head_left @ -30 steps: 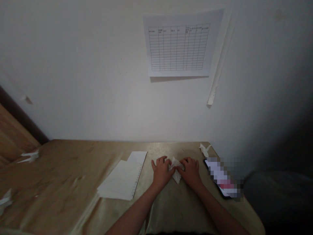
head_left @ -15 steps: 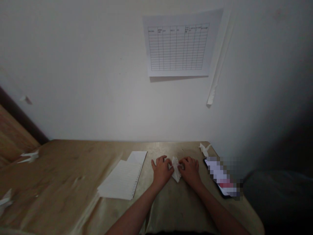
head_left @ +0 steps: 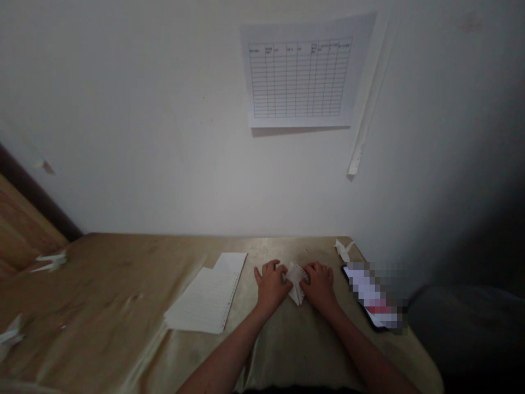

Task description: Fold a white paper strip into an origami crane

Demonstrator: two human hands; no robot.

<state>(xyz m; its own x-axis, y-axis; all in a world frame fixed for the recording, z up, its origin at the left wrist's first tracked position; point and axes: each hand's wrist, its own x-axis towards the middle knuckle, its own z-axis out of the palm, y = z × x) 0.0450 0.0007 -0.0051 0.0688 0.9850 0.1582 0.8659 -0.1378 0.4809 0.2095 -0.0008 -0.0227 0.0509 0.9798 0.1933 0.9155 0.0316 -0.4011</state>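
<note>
A small folded piece of white paper (head_left: 296, 282), roughly diamond-shaped with a punched edge at its upper right, lies on the table between my hands. My left hand (head_left: 272, 283) pinches its left side with thumb and index finger, the other fingers curled on the tabletop. On the opposite side, my right hand (head_left: 319, 282) grips the paper's right edge between thumb and fingers. Part of each side of the paper is hidden under my fingertips.
Loose sheets of paper (head_left: 205, 301) lie left of my hands. A folded paper crane (head_left: 343, 250) and a phone (head_left: 371, 301) are on the right. More folded paper pieces (head_left: 50, 261) sit far left. A printed table sheet (head_left: 301, 82) hangs on the wall behind the table (head_left: 110, 284).
The folded paper between my fingers looks wider and flatter now, with its punched upper-right edge showing. Both hands have hardly moved.
</note>
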